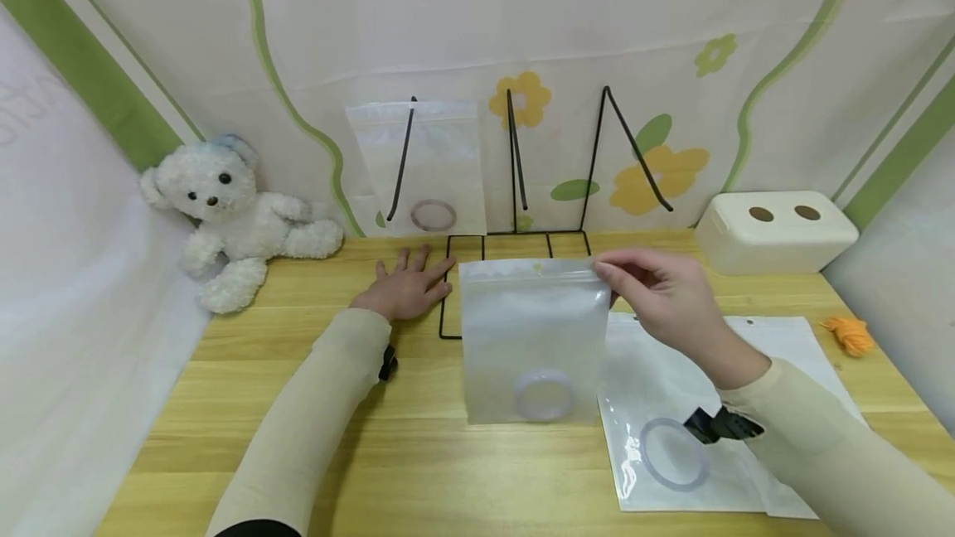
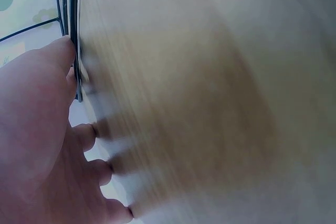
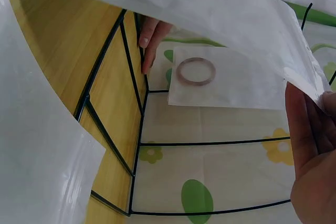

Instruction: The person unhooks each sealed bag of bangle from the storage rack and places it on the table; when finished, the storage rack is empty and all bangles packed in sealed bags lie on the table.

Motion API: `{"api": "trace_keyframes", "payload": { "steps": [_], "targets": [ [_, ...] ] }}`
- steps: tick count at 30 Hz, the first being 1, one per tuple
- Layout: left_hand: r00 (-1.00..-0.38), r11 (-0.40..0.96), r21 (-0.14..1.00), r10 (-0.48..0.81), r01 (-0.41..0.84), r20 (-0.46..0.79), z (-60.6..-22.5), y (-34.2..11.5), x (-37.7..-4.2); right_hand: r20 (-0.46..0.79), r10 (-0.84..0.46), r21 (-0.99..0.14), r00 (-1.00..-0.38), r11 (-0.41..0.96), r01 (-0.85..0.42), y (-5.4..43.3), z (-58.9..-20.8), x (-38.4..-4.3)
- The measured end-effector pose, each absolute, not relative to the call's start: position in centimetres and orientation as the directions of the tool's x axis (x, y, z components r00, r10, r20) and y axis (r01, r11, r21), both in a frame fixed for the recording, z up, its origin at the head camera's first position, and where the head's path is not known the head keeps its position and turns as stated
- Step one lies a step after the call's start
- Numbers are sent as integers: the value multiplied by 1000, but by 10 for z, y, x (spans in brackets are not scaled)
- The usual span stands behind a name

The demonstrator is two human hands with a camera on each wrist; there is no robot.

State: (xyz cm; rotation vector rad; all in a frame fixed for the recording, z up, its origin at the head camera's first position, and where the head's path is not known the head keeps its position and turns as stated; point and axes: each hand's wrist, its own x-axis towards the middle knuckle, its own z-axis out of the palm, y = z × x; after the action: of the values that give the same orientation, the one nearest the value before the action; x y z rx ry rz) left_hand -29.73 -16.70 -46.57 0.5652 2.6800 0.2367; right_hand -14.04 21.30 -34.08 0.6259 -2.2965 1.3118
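Observation:
My right hand pinches the top right corner of a clear zip bag, holding it upright above the table. Inside the bag lies a pale ring like a bangle. Spread flat on the wood, my left hand touches the base of a black wire rack at its left side. A similar zip bag hangs on the rack's left hook; the ring in it looks pinkish in the right wrist view. The rack's middle hook and right hook carry nothing.
More zip bags lie overlapping at the right, one showing a pale ring. A white teddy bear sits at the back left. A white box with two holes and an orange string bundle are at the right. Patterned cloth hangs behind.

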Motion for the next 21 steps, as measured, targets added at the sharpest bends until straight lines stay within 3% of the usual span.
{"api": "trace_keyframes", "payload": {
  "steps": [8, 21],
  "targets": [
    [-845, 905, 251, 414, 342, -339, -462, -165, -294, 353, -274, -770, -895, 458, -444, 210, -356, -168],
    [-844, 905, 255, 414, 340, -342, -457, -164, -290, -12, -405, -841, -914, 499, -210, 214, -389, -200]
  ]
}}
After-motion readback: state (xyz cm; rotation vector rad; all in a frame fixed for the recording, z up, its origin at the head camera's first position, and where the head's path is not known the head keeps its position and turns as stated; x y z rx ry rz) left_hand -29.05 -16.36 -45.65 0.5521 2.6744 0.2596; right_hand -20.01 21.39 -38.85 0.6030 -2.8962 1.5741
